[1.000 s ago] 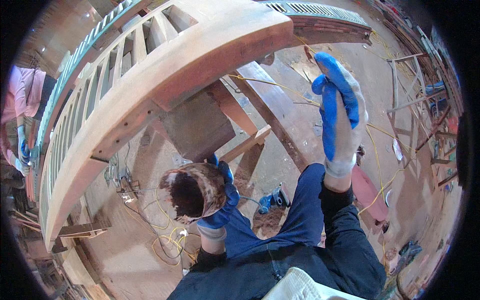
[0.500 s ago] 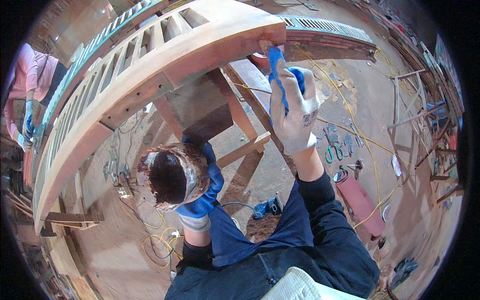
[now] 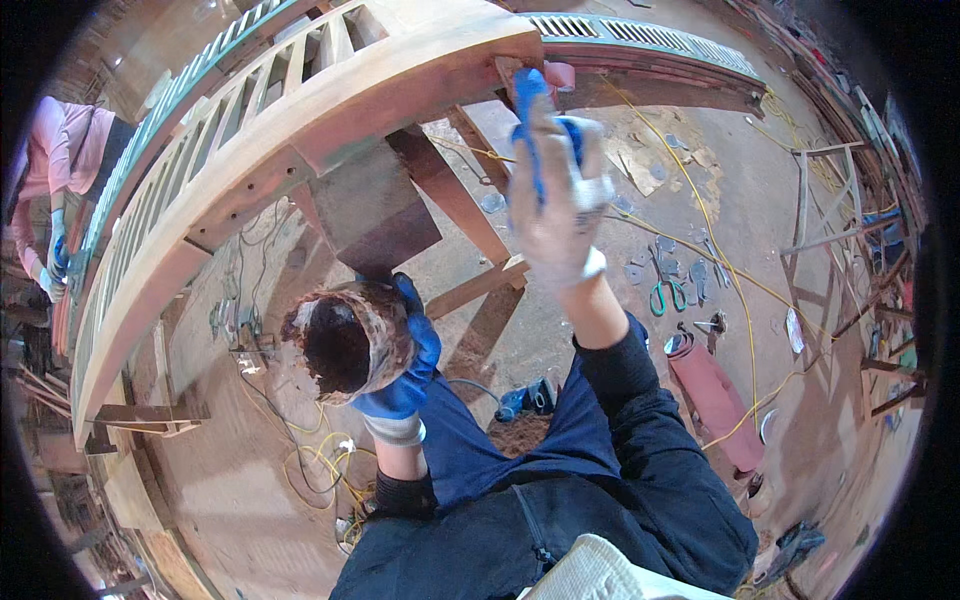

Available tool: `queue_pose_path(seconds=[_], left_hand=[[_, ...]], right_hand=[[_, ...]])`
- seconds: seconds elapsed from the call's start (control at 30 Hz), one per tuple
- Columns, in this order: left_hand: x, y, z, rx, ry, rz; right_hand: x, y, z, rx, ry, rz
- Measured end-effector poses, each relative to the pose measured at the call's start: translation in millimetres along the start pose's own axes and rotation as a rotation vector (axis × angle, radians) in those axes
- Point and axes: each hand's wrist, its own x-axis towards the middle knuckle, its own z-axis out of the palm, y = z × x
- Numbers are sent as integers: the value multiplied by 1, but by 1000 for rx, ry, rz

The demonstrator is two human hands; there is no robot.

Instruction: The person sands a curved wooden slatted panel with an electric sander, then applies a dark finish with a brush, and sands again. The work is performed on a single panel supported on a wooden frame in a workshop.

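My left hand (image 3: 418, 355), in a blue-and-white work glove, is wrapped round a round, tilted pot (image 3: 385, 335). Dark brown paste cakes its rim and inside. My right hand (image 3: 555, 175), gloved the same way and slightly blurred, reaches up to the end of a long curved wooden frame (image 3: 330, 135). Its forefinger points along the end face, by a brownish patch, and its other fingers are curled in. Whatever it grips is mostly hidden and cannot be named. The frame has a row of slats and several holes in its side.
A stool-like wooden support (image 3: 375, 215) stands under the frame. Green scissors (image 3: 668, 285), yellow cords and a pink roll (image 3: 715, 400) lie on the floor at right. A blue power tool (image 3: 525, 400) sits between my legs. A person in pink (image 3: 65, 160) works at far left.
My right hand has shifted a little left and upward along the frame's end. The pot has moved slightly and stays in my left hand. The whole view has shifted slightly.
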Motion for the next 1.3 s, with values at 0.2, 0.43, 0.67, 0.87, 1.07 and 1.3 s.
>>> queue_pose_path(seconds=[0.2, 0.43, 0.67, 0.87, 1.07, 1.3], left_hand=[[2, -4, 3, 68, -24, -2], [2, -12, -11, 49, 117, -42], [-6, -18, -32, 122, 120, -51], [-9, -27, -32, 191, 147, -80], [-9, -26, -32, 90, 136, -100], [-9, -12, -40, 124, 63, -161]], right_hand=[[-5, -12, -5, 101, -1, 44], [-9, -30, -11, 179, -102, 117], [4, -34, -12, 42, -87, 187], [-7, -21, -16, 124, -52, 146], [-10, -26, -6, 119, -66, 134], [0, -30, 7, -5, -80, 94]])
